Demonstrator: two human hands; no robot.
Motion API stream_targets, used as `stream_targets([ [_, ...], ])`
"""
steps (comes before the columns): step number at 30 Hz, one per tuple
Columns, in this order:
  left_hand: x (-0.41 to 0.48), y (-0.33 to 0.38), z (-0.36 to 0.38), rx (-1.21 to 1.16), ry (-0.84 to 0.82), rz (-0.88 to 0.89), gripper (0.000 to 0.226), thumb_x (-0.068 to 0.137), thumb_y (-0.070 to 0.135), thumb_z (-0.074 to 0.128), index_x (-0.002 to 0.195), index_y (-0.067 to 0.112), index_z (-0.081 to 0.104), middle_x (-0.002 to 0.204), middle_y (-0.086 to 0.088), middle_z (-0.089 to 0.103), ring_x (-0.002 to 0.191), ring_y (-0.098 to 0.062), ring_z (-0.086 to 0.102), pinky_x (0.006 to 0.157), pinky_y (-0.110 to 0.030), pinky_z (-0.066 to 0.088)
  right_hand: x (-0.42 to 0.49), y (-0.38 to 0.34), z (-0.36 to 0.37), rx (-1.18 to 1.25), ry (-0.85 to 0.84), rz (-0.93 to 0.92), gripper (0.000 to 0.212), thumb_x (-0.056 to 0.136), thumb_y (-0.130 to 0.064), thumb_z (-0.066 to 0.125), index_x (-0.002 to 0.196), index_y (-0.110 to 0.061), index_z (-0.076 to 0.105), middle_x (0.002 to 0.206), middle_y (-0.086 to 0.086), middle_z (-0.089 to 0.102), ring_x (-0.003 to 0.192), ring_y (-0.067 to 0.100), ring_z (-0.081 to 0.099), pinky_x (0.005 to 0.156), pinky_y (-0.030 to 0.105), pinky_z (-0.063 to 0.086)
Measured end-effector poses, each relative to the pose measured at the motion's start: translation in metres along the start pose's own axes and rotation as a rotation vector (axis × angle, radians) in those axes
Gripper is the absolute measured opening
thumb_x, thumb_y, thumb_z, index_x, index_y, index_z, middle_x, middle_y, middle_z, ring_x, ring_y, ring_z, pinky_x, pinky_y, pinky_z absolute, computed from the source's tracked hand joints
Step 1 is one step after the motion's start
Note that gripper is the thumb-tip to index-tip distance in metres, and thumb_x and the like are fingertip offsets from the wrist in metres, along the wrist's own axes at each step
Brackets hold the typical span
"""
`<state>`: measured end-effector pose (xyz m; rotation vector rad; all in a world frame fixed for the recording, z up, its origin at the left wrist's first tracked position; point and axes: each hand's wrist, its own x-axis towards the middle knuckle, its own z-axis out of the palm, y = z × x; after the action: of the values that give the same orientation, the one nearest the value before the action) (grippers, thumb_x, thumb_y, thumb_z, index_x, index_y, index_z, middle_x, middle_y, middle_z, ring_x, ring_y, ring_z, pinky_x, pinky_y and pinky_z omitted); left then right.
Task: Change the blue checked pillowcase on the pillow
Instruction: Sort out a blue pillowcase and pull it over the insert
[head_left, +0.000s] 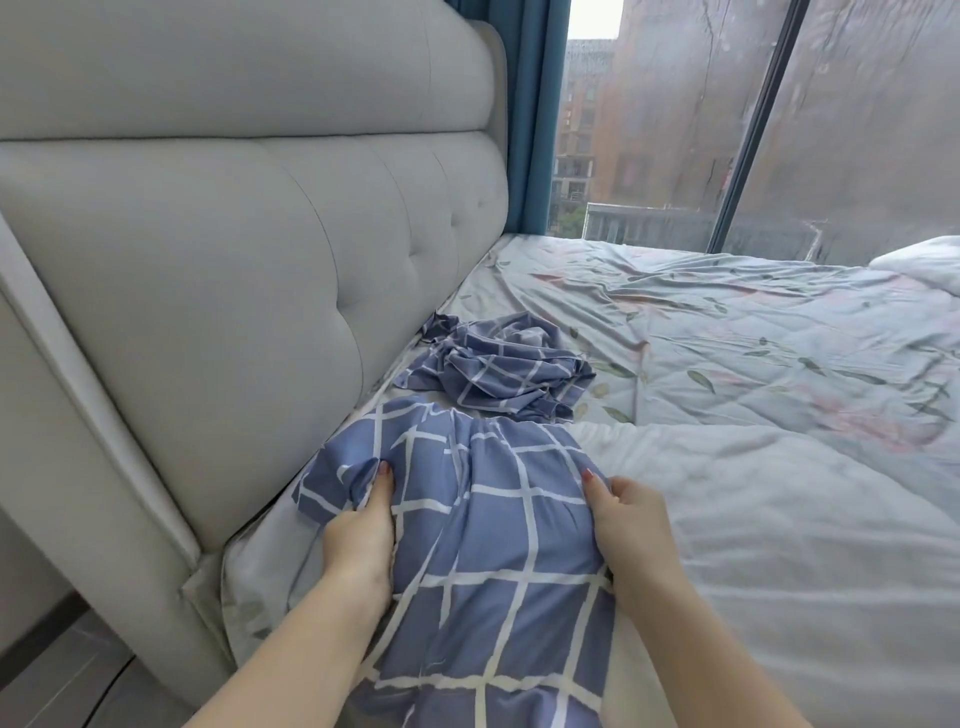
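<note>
Between the two hands, the blue checked pillowcase (488, 545) is lying bunched and bulging on the bed, running from just past the fingertips back toward the person's body. What is filling it is staying hidden under the cloth. The left hand (358, 535) is gripping a gathered fold at the left edge, thumb lying along the top, fingers curled out of sight beneath. The right hand (631, 525) is pinching the right edge, thumb pressing on top, fingers tucked around the fabric. Just beyond both hands, a second blue checked cloth (504, 369) is sitting crumpled in a heap, close to the padded grey headboard (234, 260) on the left hand's side. Out past the right hand a white duvet (779, 545) is spreading wide. Farther ahead, a floral sheet (727, 322) is lying rumpled up to the rain-streaked window (857, 130).
</note>
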<state>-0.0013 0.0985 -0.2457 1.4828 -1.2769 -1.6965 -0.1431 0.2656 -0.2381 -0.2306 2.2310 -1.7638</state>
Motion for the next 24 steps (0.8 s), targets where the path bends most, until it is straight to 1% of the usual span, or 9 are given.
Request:
stream_targets([
  [6, 0.003, 0.011, -0.010, 0.114, -0.026, 0.063, 0.059, 0.091, 0.060, 0.052, 0.068, 0.006, 0.053, 0.055, -0.005, 0.050, 0.054, -0.024, 0.048, 0.052, -0.030, 0.036, 0.018, 0.000, -0.037, -0.094, 0.083, -0.018, 0.037, 0.096, -0.022, 0.060, 0.066, -0.001, 0.057, 0.057, 0.007, 0.049, 0.056, 0.022, 0.043, 0.053, 0.029, 0.030],
  [8, 0.005, 0.011, -0.011, 0.100, -0.054, 0.063, 0.055, 0.091, 0.060, 0.053, 0.072, 0.008, 0.055, 0.065, -0.007, 0.058, 0.062, -0.026, 0.056, 0.056, -0.031, 0.043, 0.023, 0.003, -0.054, -0.075, 0.133, -0.008, 0.034, 0.095, -0.020, 0.061, 0.068, 0.000, 0.062, 0.061, 0.011, 0.055, 0.060, 0.023, 0.048, 0.057, 0.030, 0.034],
  [11, 0.009, 0.008, -0.010, 0.105, -0.057, 0.064, 0.057, 0.089, 0.063, 0.053, 0.082, 0.007, 0.060, 0.078, -0.009, 0.066, 0.073, -0.029, 0.063, 0.075, -0.039, 0.053, 0.020, 0.007, -0.062, -0.051, 0.192, -0.036, 0.034, 0.094, -0.021, 0.063, 0.065, -0.005, 0.063, 0.064, 0.016, 0.060, 0.063, 0.025, 0.052, 0.060, 0.036, 0.039],
  [13, 0.009, 0.008, -0.008, 0.146, -0.036, 0.057, 0.059, 0.090, 0.064, 0.051, 0.087, 0.006, 0.056, 0.077, -0.010, 0.063, 0.070, -0.028, 0.061, 0.069, -0.036, 0.051, 0.008, 0.006, -0.056, -0.036, 0.097, 0.004, 0.032, 0.095, -0.025, 0.063, 0.073, -0.002, 0.067, 0.067, 0.021, 0.064, 0.059, 0.022, 0.054, 0.057, 0.033, 0.040],
  [16, 0.004, 0.015, -0.011, 0.273, -0.046, 0.047, 0.063, 0.091, 0.066, 0.043, 0.100, 0.004, 0.054, 0.078, -0.012, 0.061, 0.067, -0.027, 0.056, 0.060, -0.031, 0.043, -0.016, 0.000, -0.052, 0.059, -0.211, 0.208, 0.050, 0.095, -0.044, 0.059, 0.100, 0.005, 0.067, 0.075, 0.014, 0.071, 0.064, 0.024, 0.066, 0.060, 0.032, 0.049],
  [18, 0.009, 0.016, -0.015, 0.399, -0.028, 0.138, 0.074, 0.091, 0.070, 0.038, 0.118, 0.002, 0.051, 0.102, -0.019, 0.064, 0.086, -0.033, 0.060, 0.071, -0.035, 0.046, -0.038, -0.009, -0.058, 0.118, -0.378, 0.319, 0.050, 0.096, -0.048, 0.052, 0.107, -0.002, 0.067, 0.094, 0.016, 0.075, 0.081, 0.031, 0.073, 0.065, 0.035, 0.057],
  [20, 0.012, 0.014, -0.020, 0.533, 0.044, 0.329, 0.078, 0.090, 0.071, 0.037, 0.124, 0.001, 0.046, 0.122, -0.022, 0.058, 0.107, -0.038, 0.056, 0.086, -0.040, 0.045, -0.054, -0.014, -0.063, 0.076, -0.483, 0.352, 0.046, 0.097, -0.045, 0.049, 0.108, -0.005, 0.069, 0.096, 0.019, 0.075, 0.081, 0.030, 0.074, 0.063, 0.035, 0.059],
  [22, 0.010, 0.013, -0.022, 0.600, 0.084, 0.467, 0.076, 0.090, 0.069, 0.034, 0.118, 0.000, 0.048, 0.125, -0.024, 0.056, 0.114, -0.040, 0.052, 0.092, -0.045, 0.044, -0.064, -0.014, -0.064, 0.015, -0.509, 0.349, 0.044, 0.098, -0.044, 0.049, 0.109, -0.007, 0.069, 0.096, 0.018, 0.075, 0.084, 0.032, 0.074, 0.071, 0.039, 0.059],
  [24, 0.002, 0.012, -0.020, 0.646, 0.020, 0.446, 0.079, 0.091, 0.069, 0.030, 0.123, 0.000, 0.048, 0.128, -0.024, 0.054, 0.117, -0.039, 0.051, 0.091, -0.041, 0.042, -0.073, -0.015, -0.062, -0.010, -0.488, 0.339, 0.042, 0.099, -0.044, 0.048, 0.109, -0.010, 0.069, 0.095, 0.016, 0.076, 0.086, 0.032, 0.074, 0.077, 0.042, 0.058],
])
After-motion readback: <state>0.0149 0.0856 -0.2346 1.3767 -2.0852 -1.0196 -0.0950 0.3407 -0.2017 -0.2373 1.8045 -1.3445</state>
